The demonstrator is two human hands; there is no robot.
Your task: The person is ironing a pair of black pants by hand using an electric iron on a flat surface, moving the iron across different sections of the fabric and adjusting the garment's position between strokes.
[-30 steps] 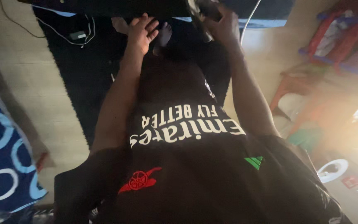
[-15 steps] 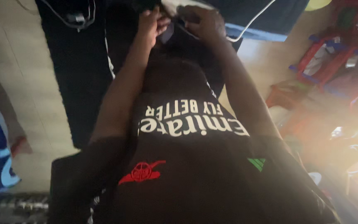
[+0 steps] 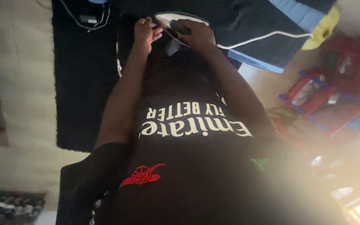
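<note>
I look down my black jersey point(image 3: 188, 175) at both arms stretched out ahead. My right hand point(image 3: 196, 35) grips the top of a white and dark iron point(image 3: 169, 21) whose white cord point(image 3: 263, 39) runs off to the right. My left hand point(image 3: 146, 30) is curled at the iron's left tip, fingers closed against its rim. The iron sits over dark cloth, and its underside is hidden.
A black rug point(image 3: 84, 83) lies on the tan floor point(image 3: 21, 83), with cables and a small adapter point(image 3: 89, 18) at its far end. Dark and light blue cloth point(image 3: 280, 25) and a yellow item point(image 3: 323, 29) lie far right. A red and blue frame point(image 3: 317, 100) stands right.
My left hand, open and flat a second ago, has curled shut at the iron's tip. My right hand stays on the iron. The view has swung, showing more blue cloth.
</note>
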